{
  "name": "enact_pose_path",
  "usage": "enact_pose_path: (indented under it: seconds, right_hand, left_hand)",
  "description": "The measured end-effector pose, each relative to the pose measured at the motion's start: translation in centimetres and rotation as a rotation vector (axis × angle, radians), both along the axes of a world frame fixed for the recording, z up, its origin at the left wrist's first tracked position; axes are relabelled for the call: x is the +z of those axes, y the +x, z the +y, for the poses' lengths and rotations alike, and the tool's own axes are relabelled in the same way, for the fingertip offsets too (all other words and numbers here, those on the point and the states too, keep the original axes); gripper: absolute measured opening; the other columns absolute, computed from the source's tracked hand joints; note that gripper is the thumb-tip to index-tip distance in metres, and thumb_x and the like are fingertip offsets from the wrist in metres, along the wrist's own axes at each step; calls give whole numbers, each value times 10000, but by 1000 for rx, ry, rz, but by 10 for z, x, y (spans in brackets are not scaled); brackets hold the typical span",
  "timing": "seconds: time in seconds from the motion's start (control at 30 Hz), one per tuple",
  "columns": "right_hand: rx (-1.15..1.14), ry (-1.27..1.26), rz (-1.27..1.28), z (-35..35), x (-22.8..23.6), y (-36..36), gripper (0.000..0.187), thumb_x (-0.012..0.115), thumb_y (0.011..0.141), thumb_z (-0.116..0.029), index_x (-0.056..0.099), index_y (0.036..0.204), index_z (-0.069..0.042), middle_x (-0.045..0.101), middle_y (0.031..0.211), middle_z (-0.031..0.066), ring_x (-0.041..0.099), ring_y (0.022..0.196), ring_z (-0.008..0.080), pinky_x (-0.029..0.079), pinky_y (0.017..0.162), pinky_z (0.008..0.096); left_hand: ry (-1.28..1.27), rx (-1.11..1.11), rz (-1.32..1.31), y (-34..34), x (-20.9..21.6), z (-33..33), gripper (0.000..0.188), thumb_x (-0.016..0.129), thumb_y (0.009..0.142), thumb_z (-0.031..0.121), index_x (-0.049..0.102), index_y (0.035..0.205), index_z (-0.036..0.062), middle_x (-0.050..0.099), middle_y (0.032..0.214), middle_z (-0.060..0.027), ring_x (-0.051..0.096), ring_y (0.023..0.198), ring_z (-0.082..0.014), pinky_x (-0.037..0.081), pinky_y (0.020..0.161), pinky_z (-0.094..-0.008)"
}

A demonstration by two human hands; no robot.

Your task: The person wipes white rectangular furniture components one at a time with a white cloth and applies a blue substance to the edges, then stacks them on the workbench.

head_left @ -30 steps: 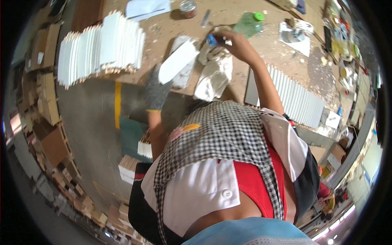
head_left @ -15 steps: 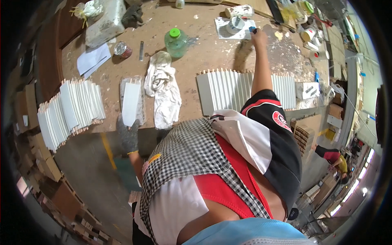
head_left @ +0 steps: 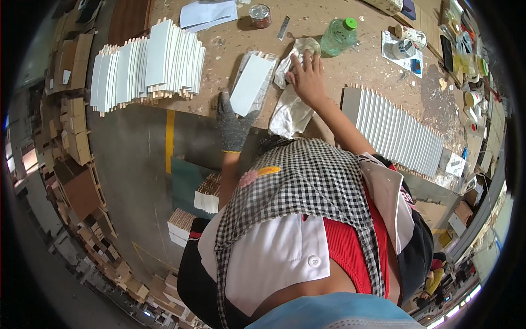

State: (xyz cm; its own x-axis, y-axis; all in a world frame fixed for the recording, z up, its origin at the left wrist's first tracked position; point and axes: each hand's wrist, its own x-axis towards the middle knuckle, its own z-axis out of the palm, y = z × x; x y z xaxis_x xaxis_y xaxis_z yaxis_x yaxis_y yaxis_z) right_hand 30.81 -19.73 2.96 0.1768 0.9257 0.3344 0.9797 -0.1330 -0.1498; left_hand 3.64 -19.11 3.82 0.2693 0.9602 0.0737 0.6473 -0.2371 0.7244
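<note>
My left hand, in a dark grey glove, grips the near end of a white-painted wooden board. This board lies on a paint-marked block at the table's front edge. My bare right hand is spread over a crumpled white cloth, fingers apart and fingertips on its far part. Just beyond those fingers stands a green-tinted plastic bottle with a bright green cap. A small blue item lies on a paper sheet beside a paint-marked cup.
White boards with wooden pegs are stacked at left; another row stands at right. A tin, white papers and a small metal strip lie at the back. Cartons stand beyond the floor at left.
My right hand has left the small blue item by the cup and come back left to the white cloth. The view has turned; my left hand is still at the board's near end.
</note>
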Motion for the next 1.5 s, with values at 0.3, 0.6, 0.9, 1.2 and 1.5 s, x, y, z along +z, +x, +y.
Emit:
enact_pose_path:
  seconds: [0.3,0.6,0.9,1.2,1.5]
  right_hand:
    - [329,69,552,0,43,-10,435,677,828,-94,600,1255,-106,617,1103,140,613,926,333,513,800,430]
    - [29,-332,611,83,-24,22,291,523,968,-294,651,1037,-41,631,1127,228,629,898,433,504,786,486]
    - [-67,-307,696,-8,11,68,346,619,912,-330,690,1024,-11,664,851,265,655,810,432,504,720,454]
    - [-4,-602,1114,-62,70,25,350,559,925,-236,679,1109,36,688,810,121,612,726,145,505,695,325]
    - [42,-710,1472,-172,114,81,314,577,920,-187,666,1137,22,702,922,28,626,819,99,514,724,268]
  left_hand:
    - [-168,99,-375,40,-5,-9,947,853,734,183,300,1477,-16,586,1249,-241,594,1113,-362,484,952,-420]
    - [18,27,-113,34,10,-10,971,850,752,264,286,1492,-12,578,1286,-266,610,1131,-343,495,937,-416]
    - [474,195,-62,-14,156,45,858,751,825,406,349,1432,-46,543,1292,-288,556,1161,-429,441,990,-484]
    - [345,339,190,-45,155,139,986,741,796,524,310,1467,-56,414,1439,-332,410,1335,-464,329,1116,-510]
    - [763,252,384,4,150,122,822,810,763,411,465,1379,-10,493,1350,-314,468,1255,-452,358,1080,-515]
